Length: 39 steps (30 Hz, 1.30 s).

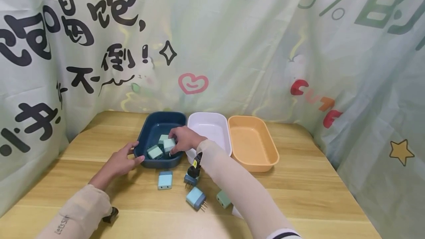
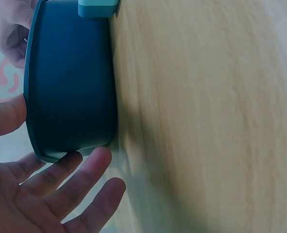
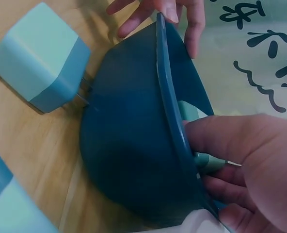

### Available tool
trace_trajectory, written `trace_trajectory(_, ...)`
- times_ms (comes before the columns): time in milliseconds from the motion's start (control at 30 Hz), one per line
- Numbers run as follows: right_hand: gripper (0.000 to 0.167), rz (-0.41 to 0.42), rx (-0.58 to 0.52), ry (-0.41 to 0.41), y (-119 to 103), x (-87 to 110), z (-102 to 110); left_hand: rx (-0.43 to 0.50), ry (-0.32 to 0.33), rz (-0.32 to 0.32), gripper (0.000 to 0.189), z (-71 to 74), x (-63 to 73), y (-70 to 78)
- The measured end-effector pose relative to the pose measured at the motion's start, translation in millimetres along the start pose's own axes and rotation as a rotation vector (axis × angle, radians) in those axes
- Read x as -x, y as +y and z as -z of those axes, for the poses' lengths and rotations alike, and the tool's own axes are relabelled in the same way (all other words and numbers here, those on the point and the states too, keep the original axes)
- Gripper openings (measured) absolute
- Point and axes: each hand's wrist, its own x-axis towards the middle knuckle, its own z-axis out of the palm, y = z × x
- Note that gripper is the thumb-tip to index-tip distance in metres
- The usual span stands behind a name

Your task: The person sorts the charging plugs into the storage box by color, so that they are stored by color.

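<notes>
My left hand (image 1: 123,161) holds the near left corner of the dark blue bin (image 1: 162,163). In the left wrist view its thumb presses the rim, while spread fingers (image 2: 87,167) lie along the outer side. My right hand (image 1: 187,138) reaches over the bin's right side and pinches a pale mint plug-in charger (image 1: 169,145) inside it. Beside that lie two more mint chargers, one at the front (image 1: 154,152) and one behind (image 1: 162,138), partly covered. From the right wrist view, the near wall hides most of the bin's inside.
Right of the blue bin stand a white bin (image 1: 212,126) and an orange bin (image 1: 254,143). In front lie a light-blue charger (image 1: 165,180), a prongs-out blue one (image 1: 196,197), another partly hidden (image 1: 190,180) and a green one (image 1: 223,199). A white object (image 1: 236,213) peeks from under the right sleeve.
</notes>
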Motion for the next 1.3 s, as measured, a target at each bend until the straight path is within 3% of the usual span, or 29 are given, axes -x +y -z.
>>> trace_trajectory(400, 0.046, -0.026, 0.056, -0.012, 2, -2.1, -1, 0.006, -0.005, 0.009, 0.078, -0.3, -2.7, 1.9)
trace_trajectory(733, 0.038, 0.008, -0.107, -0.007, 12, 4.6, 6, 0.001, -0.001, 0.002, 0.077, -1.0, -2.1, 3.9)
trace_trajectory(1000, 0.040, 0.029, -0.206, -0.024, 16, 23.1, 13, 0.006, 0.000, 0.001, 0.077, -3.3, 0.2, 1.2)
trace_trajectory(1300, 0.036, 0.118, -0.254, -0.002, 14, 55.5, 25, -0.005, -0.003, 0.009, 0.077, -0.8, 2.9, 2.2)
